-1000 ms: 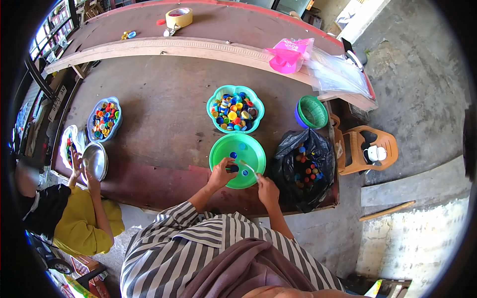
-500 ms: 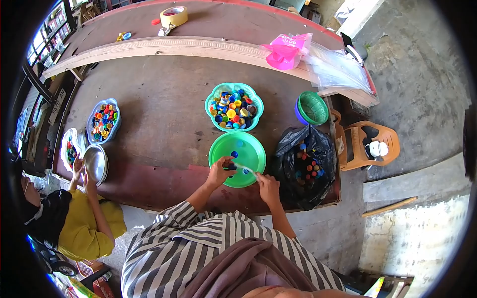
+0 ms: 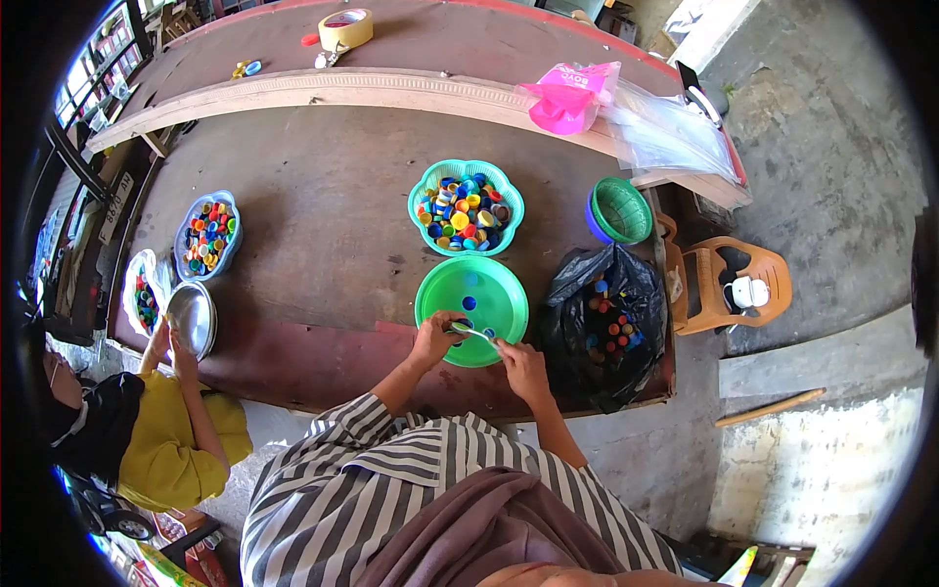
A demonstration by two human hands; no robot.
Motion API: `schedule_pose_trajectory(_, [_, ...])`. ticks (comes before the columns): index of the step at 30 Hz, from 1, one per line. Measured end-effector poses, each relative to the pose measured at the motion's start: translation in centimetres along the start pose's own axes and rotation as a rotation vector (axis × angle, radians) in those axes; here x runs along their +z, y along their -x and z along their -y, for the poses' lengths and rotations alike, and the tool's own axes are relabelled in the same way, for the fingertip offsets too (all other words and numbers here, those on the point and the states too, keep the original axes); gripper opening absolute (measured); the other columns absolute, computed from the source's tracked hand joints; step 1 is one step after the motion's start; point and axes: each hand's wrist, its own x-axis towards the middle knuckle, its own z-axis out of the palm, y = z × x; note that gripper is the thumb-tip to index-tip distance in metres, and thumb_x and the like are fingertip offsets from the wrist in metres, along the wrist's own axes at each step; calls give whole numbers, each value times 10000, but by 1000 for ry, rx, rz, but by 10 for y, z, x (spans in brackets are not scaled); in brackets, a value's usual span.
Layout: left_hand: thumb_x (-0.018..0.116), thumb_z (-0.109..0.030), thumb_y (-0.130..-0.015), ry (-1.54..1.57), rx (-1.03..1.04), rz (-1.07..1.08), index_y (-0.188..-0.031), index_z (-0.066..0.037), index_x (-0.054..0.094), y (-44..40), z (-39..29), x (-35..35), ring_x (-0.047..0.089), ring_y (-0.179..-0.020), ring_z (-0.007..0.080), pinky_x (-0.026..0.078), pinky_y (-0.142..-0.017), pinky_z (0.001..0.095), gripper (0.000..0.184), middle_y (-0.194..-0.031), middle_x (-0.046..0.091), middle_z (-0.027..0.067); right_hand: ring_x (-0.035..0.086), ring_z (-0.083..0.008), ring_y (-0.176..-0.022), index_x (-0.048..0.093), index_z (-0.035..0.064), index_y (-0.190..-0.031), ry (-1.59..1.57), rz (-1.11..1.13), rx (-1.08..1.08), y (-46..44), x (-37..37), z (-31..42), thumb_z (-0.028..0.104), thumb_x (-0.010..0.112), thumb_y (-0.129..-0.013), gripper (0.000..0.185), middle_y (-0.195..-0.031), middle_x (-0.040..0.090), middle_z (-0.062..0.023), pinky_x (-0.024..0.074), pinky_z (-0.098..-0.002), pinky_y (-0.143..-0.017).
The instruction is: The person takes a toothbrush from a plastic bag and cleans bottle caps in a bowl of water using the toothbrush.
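My left hand [image 3: 435, 339] is closed over the green basin [image 3: 496, 284], its fingertips pinching what looks like a small bottle cap, mostly hidden by the fingers. In my right hand [image 3: 523, 372], a thin pale stick-like tool [image 3: 478, 334] reaches left, its tip at the left fingertips. I cannot make out its exact kind. A few blue bottle caps [image 3: 469, 303] lie in the basin. Behind it, a turquoise scalloped basket [image 3: 418, 186] holds many mixed-colour caps. To the right, an open black plastic bag [image 3: 564, 364] contains more caps.
At left, a co-worker in a yellow top [image 3: 176, 445] has hands by a metal bowl [image 3: 200, 323], near a blue basket [image 3: 234, 245] and a white basket [image 3: 137, 269] of caps. Green and blue nested baskets [image 3: 623, 210] stand right. A wooden rail [image 3: 391, 82] crosses behind; an orange chair [image 3: 699, 293] stands beside the table.
The stick-like tool has tilted, and its tip now meets the left fingertips. Both hands stay over the basin. The co-worker's hands shift slightly lower by the metal bowl.
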Motion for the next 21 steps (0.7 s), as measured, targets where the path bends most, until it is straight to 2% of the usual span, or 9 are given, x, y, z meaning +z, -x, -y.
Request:
schedule_pose_trajectory(2, [708, 27, -743, -21, -72, 42, -1115, 24, 578, 2, -10, 1, 597, -918, 133, 498, -791, 254, 394, -1020, 618, 84, 583, -295, -760, 635, 166, -1096, 26, 24, -32, 1, 1, -2, 170, 572, -861, 243, -799, 600, -88, 424, -444, -619])
schedule_pose_trajectory(4, [703, 9, -760, -15, -69, 24, -1147, 26, 568, 2, -10, 2, 602, -892, 128, 497, -767, 257, 410, -1024, 627, 90, 583, -292, -760, 643, 157, -1084, 160, -53, 128, -1, -4, 1, 165, 585, -854, 237, -784, 594, -84, 424, -434, -616])
schedule_pose_trajectory(5, [703, 9, -760, -15, -70, 23, -1147, 26, 568, 2, -8, 2, 602, -892, 128, 497, -767, 257, 410, -1024, 627, 90, 583, -292, -760, 643, 157, -1084, 160, -52, 128, -2, -4, 0, 165, 585, -854, 237, -784, 594, -84, 424, -434, -616])
schedule_pose_trajectory(7, [711, -23, -768, 95, 8, 26, -1158, 26, 566, 1, 0, 2, 607, -863, 127, 498, -750, 254, 419, -996, 635, 93, 583, -287, -756, 650, 155, -1073, -43, -18, -63, -1, -3, 0, 168, 592, -850, 231, -779, 589, -87, 423, -431, -611])
schedule_pose_trajectory(13, [719, -101, -778, 14, -30, 19, -1114, 44, 583, 5, -10, 5, 605, -839, 112, 479, -731, 228, 391, -958, 638, 87, 589, -290, -746, 649, 158, -1073, 102, -87, 123, 1, -2, -4, 173, 588, -851, 231, -769, 592, -94, 434, -428, -624])
schedule_pose_trajectory(17, [683, -100, -819, 48, -35, 19, -1126, 63, 550, 2, -1, 4, 615, -867, 134, 495, -761, 250, 372, -973, 631, 105, 599, -301, -776, 648, 140, -1074, -103, 9, 34, 5, -1, 1, 190, 572, -863, 229, -804, 610, -112, 450, -430, -652])
schedule_pose_trajectory(19, [594, -129, -895, 312, -51, 60, -1124, 45, 516, 3, -2, 7, 631, -906, 179, 518, -798, 290, 299, -1021, 616, 121, 608, -318, -809, 644, 117, -1079, 163, 52, 214, 0, -13, 5, 213, 548, -884, 238, -868, 631, -132, 466, -424, -678])
schedule_pose_trajectory(20, [594, -129, -895, 314, -45, 52, -1124, 45, 516, 2, -3, 7, 631, -906, 179, 518, -798, 290, 299, -1021, 616, 121, 608, -318, -809, 644, 117, -1079, 163, 53, 205, -2, -12, 4, 213, 548, -884, 238, -868, 631, -132, 466, -424, -678])
schedule_pose_trajectory(21, [550, -159, -923, 394, -123, 55, -1123, 27, 497, 1, -5, 7, 630, -934, 204, 521, -818, 312, 278, -1045, 606, 121, 611, -318, -778, 629, 104, -1105, 13, 9, 246, -2, -10, 4, 217, 533, -897, 255, -843, 633, -139, 466, -407, -663])
